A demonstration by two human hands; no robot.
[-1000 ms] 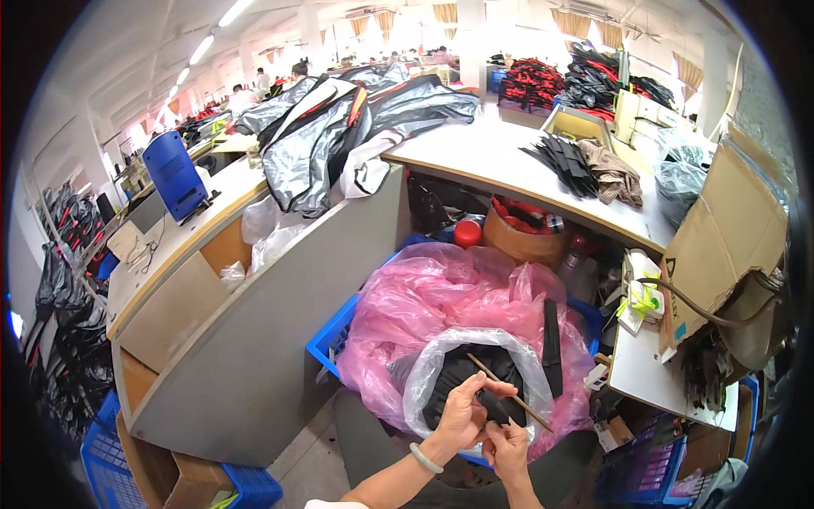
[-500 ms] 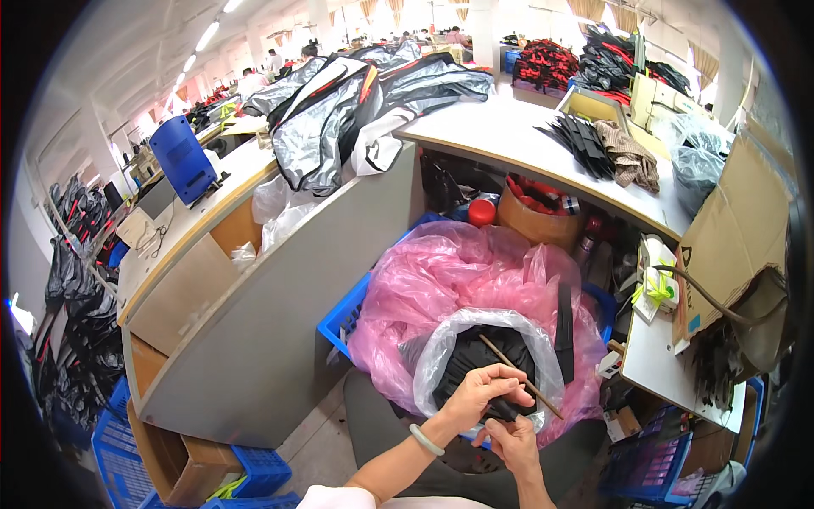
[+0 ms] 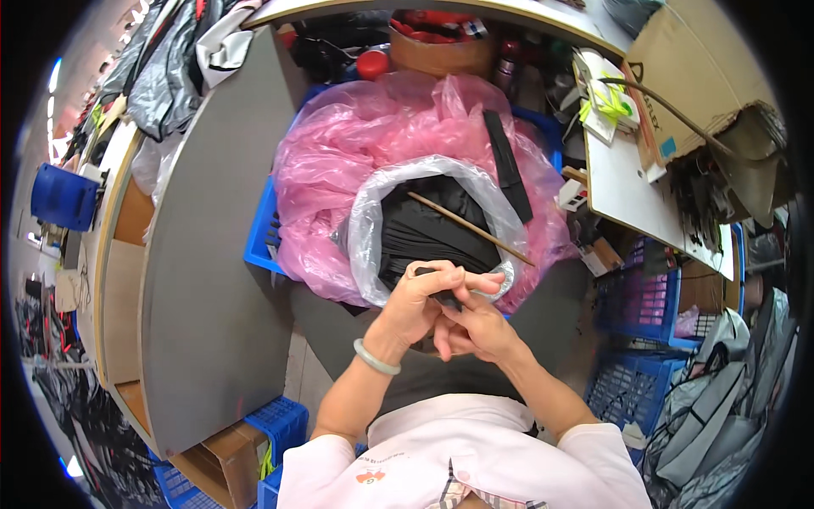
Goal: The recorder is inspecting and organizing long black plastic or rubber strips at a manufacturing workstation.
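My left hand point(image 3: 413, 307), with a pale bangle on its wrist, is closed around a small black fabric piece point(image 3: 446, 297). My right hand point(image 3: 482, 329) meets it from the right, its fingers bent against the same piece. Most of that piece is hidden by my fingers. Just beyond my hands stands a clear plastic bag point(image 3: 366, 222) with its rim folded open, full of black fabric strips point(image 3: 437, 233). A thin wooden stick point(image 3: 471, 226) lies slanted across the bag's mouth, touched by neither hand.
Pink plastic sheeting point(image 3: 339, 136) surrounds the bag inside a blue crate point(image 3: 261, 225). A black strip point(image 3: 507, 165) lies on the sheeting. A grey panel point(image 3: 216, 254) stands at left, a white side table point(image 3: 632, 187) at right. Under the far table sits a round cardboard container point(image 3: 441, 58).
The view has tipped downward, so the bag and crate appear higher. My hands have come closer together, fingers overlapping around the black piece. The stick still lies across the bag.
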